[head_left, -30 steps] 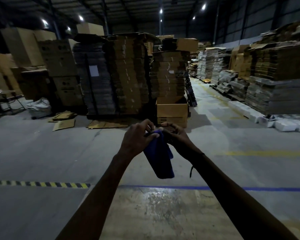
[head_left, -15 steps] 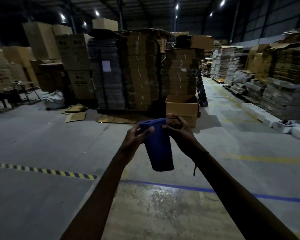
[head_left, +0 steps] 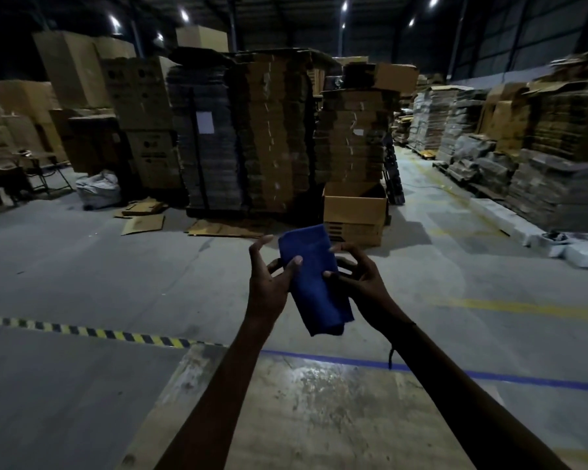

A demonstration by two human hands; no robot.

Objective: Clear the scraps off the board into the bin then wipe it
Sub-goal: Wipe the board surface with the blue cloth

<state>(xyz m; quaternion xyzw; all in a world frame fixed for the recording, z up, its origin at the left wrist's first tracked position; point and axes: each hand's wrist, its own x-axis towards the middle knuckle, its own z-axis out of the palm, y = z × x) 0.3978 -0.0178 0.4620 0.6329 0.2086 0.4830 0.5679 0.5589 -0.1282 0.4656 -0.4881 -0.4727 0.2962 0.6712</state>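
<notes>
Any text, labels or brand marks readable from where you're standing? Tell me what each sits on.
None can be read for certain.
Round logo marks on the tall brown cartons: too blurred to read.
White label on the dark stack: no legible print.
Dark printing on the open box: too small.
Blue cloth: no text.

Head view looks forward and down, close above both forearms.

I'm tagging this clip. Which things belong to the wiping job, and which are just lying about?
Job: blue cloth, held by left hand and right hand. No board or bin shows.

Lying about: open box, cardboard stacks, white sack, flat cardboard.
</notes>
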